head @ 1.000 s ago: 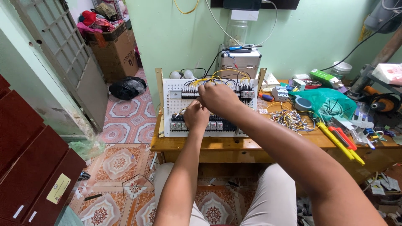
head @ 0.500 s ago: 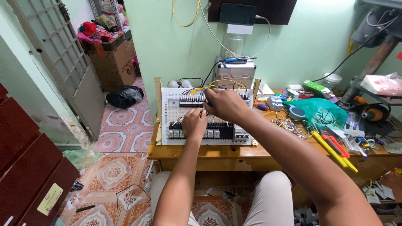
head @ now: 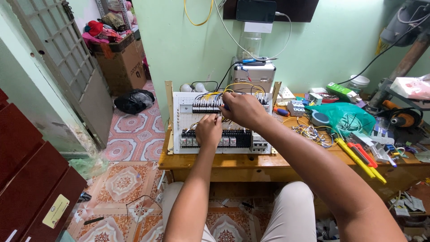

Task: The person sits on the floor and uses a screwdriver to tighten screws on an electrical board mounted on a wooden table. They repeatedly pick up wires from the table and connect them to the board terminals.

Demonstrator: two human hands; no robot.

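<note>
Both hands work on a white perforated wiring panel (head: 188,105) that lies flat on the wooden bench (head: 233,163), at the centre of the view. The left hand (head: 208,130) rests on the panel's middle, its fingers (head: 215,117) pinched closed on what looks like a thin wire end, just above the lower row of black breakers (head: 233,138) at 6 o'clock on the panel. The right hand (head: 242,109) sits just beside it toward 2 o'clock, its fingers curled closed around a blue-handled tool (head: 225,107) whose tip is hidden, against the upper row of terminal blocks (head: 205,106). Yellow wires (head: 237,85) loop over the panel's top edge at 12 o'clock. Behind the panel stands a small silver case (head: 253,74) against the green wall. At 3 o'clock on the bench lie a green plastic bag (head: 347,117), a tangle of loose wires (head: 309,133) and yellow and red hand tools (head: 360,157). A cardboard box (head: 121,62) stands at 10 o'clock, with a black bag (head: 134,101) on the tiled floor near it.
</note>
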